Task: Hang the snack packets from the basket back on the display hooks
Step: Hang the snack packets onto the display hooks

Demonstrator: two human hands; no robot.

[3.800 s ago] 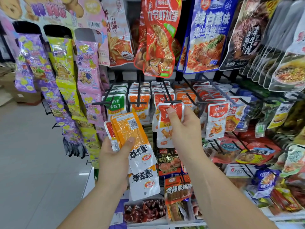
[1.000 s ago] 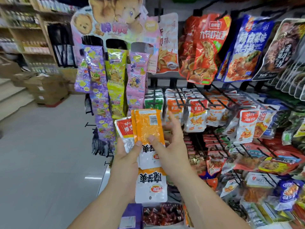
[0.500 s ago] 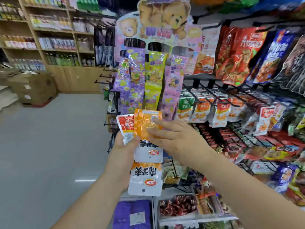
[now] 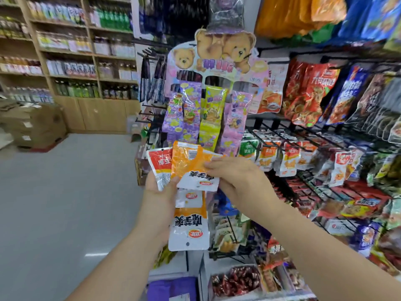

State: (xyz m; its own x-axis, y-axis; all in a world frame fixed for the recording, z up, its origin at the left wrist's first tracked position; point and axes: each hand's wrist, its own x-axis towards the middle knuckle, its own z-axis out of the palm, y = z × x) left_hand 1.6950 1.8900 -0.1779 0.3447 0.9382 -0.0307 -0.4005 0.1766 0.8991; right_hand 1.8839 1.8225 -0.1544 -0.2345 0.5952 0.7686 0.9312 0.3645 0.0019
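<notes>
Right now the left hand [image 4: 160,193] grips a small bunch of snack packets in front of the rack's left end: a red-and-white packet [image 4: 159,161] at the back and an orange packet [image 4: 187,161] in front, with a white-and-orange packet [image 4: 188,227] dangling below the palm. The right hand [image 4: 237,180] pinches the orange packet at its right edge, fingertips on its face; where the thumb lies is hidden. How many packets sit in the bunch is hard to tell, since they overlap. None touches the black wire hooks [image 4: 272,131], which stand just right of the hands with rows of small hung packets [image 4: 289,158]. A bear-topped card [image 4: 224,51] rises behind the bunch. The far shelves [image 4: 69,51] and the rack's right edge are smeared by blur.
</notes>
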